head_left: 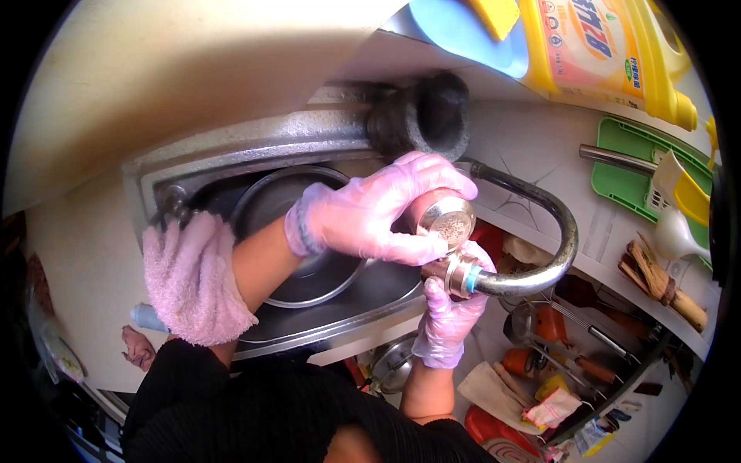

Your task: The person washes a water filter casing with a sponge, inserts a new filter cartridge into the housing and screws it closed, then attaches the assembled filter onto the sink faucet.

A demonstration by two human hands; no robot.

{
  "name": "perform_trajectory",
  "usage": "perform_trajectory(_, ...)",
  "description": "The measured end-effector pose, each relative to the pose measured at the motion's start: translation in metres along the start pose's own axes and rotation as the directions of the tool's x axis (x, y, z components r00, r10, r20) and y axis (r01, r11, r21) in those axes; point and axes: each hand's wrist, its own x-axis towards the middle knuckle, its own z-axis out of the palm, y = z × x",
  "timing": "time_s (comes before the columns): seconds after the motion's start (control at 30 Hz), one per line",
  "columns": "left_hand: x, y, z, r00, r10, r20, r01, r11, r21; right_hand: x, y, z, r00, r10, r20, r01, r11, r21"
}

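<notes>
A curved metal faucet pipe ends in a swivel faucet head with a round, perforated face. My left hand, in a thin pink see-through glove, is wrapped around the rounded side of that head, thumb near its lower rim. Below it, my right hand, gloved the same way, grips the metal joint where the head meets the pipe, beside a light-blue band. Under my left wrist a wide metal basin sits in the dark sink. A fluffy pink cloth lies by my left forearm.
A dark stone mortar stands behind the sink. Toward the right are a yellow detergent jug, a green tray, a white ladle and a bundled whisk. An open drawer area below holds several utensils, including a strainer.
</notes>
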Motion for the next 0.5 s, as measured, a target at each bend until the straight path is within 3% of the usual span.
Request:
perform_trajectory(0.03,0.002,-0.005,0.001,1.0,0.001,-0.002,-0.001,1.0,-0.002,0.0,-0.001,-0.001,1.0,0.013,0.001,-0.013,1.0,-0.013)
perform_trajectory(0.1,0.009,-0.018,0.006,0.997,0.047,0.061,-0.032,0.975,-0.218,0.001,-0.001,-0.003,1.0,0.023,0.008,-0.023,0.999,-0.027)
perform_trajectory(0.23,0.017,-0.027,0.008,0.981,0.158,0.113,-0.126,0.96,-0.251,-0.002,-0.003,-0.004,0.999,0.048,-0.017,-0.049,0.997,-0.057)
perform_trajectory(0.37,0.014,-0.024,0.005,0.984,0.124,0.131,-0.076,0.945,-0.319,-0.005,0.002,-0.01,0.997,0.063,-0.039,-0.066,0.994,-0.084)
perform_trajectory(0.43,0.01,-0.019,0.002,0.983,0.006,0.181,0.073,0.902,-0.426,-0.004,-0.003,-0.005,0.995,0.097,-0.038,-0.099,0.995,-0.032)
perform_trajectory(0.5,0.006,-0.031,0.001,0.984,0.075,0.162,-0.001,0.91,-0.414,-0.002,-0.004,-0.002,0.991,0.125,-0.04,-0.124,0.992,0.018)
